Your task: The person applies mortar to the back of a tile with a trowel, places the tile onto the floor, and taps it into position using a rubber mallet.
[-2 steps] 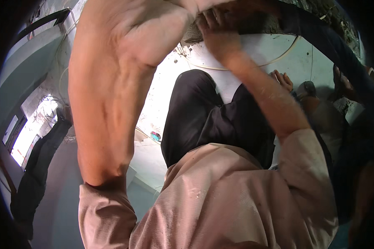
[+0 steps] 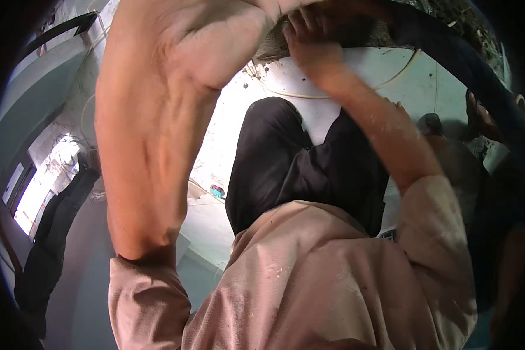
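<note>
Right grip overlaps a rough brownish surface, visible on both sides.

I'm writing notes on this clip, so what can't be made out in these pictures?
Head view: the left hand, its finger ends cut off by the top edge.
Head view: the right hand, where blur and shadow hide whether it grips anything.
Head view: the small blue-and-red thing on the floor, too small to name.

head view | texts, labels, brands: 0 readable | numbers, signs: 0 readable
</note>
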`<state>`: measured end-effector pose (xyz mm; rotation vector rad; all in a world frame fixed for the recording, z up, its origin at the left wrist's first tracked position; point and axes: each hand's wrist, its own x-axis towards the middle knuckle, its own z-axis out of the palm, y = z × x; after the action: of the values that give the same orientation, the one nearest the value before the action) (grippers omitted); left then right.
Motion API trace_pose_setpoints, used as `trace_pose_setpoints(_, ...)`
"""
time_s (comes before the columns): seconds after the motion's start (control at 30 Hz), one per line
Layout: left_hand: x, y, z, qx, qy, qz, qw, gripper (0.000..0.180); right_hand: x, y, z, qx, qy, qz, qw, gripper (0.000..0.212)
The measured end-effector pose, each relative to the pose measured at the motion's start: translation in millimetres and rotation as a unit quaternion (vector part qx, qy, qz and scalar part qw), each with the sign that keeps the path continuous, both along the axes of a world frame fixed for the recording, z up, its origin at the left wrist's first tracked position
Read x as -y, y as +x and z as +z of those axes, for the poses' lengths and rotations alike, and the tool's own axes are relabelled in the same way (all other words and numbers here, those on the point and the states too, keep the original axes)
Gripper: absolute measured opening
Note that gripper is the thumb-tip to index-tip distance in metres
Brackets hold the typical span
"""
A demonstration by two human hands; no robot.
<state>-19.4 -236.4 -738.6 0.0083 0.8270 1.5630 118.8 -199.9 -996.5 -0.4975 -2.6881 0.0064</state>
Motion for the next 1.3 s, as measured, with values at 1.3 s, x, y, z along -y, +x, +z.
trace_pose_setpoints(1.3, -13.4, -10.2, -8.0, 0.042, 0.004, -0.016, 0.999, 0.032, 11.2, 26.7, 52.6, 0.443, -0.371, -0.041, 0.815, 0.029)
